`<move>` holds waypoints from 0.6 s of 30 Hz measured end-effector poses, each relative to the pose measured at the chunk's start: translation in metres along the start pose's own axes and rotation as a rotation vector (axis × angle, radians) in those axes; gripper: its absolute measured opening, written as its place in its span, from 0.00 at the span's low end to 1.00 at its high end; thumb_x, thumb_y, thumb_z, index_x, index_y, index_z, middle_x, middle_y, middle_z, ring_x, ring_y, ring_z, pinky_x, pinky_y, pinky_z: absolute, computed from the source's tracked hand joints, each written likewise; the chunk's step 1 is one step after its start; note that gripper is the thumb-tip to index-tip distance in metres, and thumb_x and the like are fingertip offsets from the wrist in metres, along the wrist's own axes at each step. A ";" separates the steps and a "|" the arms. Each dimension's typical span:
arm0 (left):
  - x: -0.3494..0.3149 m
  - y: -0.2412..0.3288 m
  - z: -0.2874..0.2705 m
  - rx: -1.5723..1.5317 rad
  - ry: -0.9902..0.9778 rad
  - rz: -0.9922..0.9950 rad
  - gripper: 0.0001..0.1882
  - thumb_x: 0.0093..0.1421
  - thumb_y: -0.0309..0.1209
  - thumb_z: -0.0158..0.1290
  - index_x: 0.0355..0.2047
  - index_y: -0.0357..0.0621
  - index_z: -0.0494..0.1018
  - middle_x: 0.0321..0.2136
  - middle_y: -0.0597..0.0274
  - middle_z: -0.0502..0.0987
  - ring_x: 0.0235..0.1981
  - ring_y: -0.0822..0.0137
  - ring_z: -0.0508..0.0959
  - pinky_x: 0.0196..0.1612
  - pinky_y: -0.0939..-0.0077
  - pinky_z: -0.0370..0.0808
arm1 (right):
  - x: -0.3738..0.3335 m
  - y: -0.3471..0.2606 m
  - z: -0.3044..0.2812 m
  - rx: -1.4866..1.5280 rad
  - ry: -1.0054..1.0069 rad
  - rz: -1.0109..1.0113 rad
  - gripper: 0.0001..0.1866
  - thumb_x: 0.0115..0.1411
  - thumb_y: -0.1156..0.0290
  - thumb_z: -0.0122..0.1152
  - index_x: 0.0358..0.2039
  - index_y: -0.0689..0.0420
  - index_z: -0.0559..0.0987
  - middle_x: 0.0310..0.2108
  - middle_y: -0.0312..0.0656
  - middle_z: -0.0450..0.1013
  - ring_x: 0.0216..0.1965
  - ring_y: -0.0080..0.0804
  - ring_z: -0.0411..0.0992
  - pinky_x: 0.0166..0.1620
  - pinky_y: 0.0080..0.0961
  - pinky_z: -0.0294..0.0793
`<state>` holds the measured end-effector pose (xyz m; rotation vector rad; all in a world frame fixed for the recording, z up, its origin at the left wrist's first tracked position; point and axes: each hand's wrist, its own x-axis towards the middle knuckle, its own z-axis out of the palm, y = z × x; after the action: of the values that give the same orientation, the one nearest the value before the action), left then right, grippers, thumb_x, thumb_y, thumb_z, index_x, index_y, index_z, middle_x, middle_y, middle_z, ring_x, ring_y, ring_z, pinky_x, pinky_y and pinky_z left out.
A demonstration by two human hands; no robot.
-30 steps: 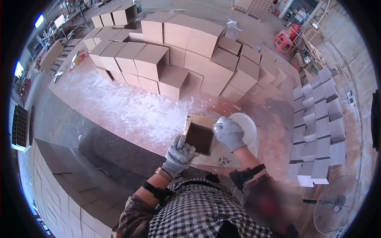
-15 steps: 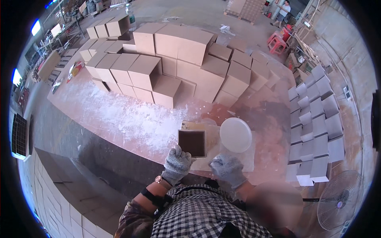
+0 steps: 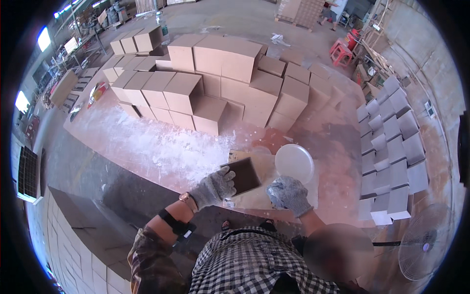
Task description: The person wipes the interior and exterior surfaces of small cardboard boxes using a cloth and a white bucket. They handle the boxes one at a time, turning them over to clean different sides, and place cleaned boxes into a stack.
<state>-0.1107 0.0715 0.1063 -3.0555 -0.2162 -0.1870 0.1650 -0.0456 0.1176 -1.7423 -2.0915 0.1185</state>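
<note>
A small square cardboard box (image 3: 258, 185) with a dark hollow inside sits tilted over a work sheet. My left hand (image 3: 215, 187), in a grey knit glove, is closed on the box's left side, with fingers over its edge. Beside the box, my right hand (image 3: 289, 194), gloved alike, has its fingers curled together; anything inside them is hidden. Just beyond that hand stands a round white tub or lid (image 3: 294, 161). Beneath lies a pale, stained sheet (image 3: 264, 208) on the reddish table.
Stacked brown cardboard boxes (image 3: 227, 51) fill the table's far side. White residue (image 3: 171, 142) covers its left part. Pale boxes (image 3: 391, 147) are piled at right, near a fan (image 3: 425, 247). Red stools (image 3: 341, 51) and a person (image 3: 335, 11) are farther back.
The box has turned from square-on to tilted. My left hand has moved up along its left side, and my right hand has shifted slightly up and right, close to the white tub.
</note>
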 end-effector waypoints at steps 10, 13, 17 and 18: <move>0.058 0.068 0.020 -0.065 0.183 -0.245 0.10 0.51 0.35 0.50 0.33 0.48 0.74 0.28 0.61 0.73 0.41 0.58 0.73 0.53 0.55 0.65 | 0.043 0.021 -0.003 -0.109 -0.032 0.146 0.17 0.54 0.52 0.56 0.28 0.53 0.81 0.32 0.49 0.76 0.36 0.50 0.74 0.41 0.46 0.73; 0.041 0.062 0.026 -0.110 0.321 -0.288 0.11 0.50 0.34 0.52 0.34 0.46 0.74 0.28 0.60 0.73 0.39 0.57 0.74 0.52 0.55 0.66 | 0.065 0.005 -0.018 -0.149 -0.078 0.119 0.15 0.55 0.56 0.54 0.28 0.54 0.81 0.33 0.50 0.77 0.37 0.49 0.74 0.41 0.45 0.74; 0.036 0.059 0.029 -0.240 0.354 -0.273 0.10 0.50 0.32 0.52 0.33 0.44 0.73 0.25 0.59 0.72 0.32 0.57 0.74 0.47 0.59 0.69 | 0.083 0.000 -0.001 -0.168 -0.154 0.249 0.15 0.55 0.58 0.53 0.29 0.56 0.80 0.29 0.50 0.76 0.34 0.49 0.76 0.39 0.45 0.75; 0.036 0.060 0.028 -0.243 0.354 -0.275 0.10 0.50 0.32 0.52 0.33 0.44 0.73 0.25 0.59 0.72 0.32 0.57 0.74 0.47 0.59 0.69 | 0.086 0.000 0.009 -0.159 -0.218 0.339 0.15 0.55 0.58 0.53 0.30 0.56 0.79 0.27 0.50 0.76 0.33 0.49 0.76 0.38 0.45 0.75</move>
<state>-0.0636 0.0198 0.0791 -3.1376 -0.6288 -0.8164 0.1502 0.0380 0.1320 -2.2614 -1.9749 0.2560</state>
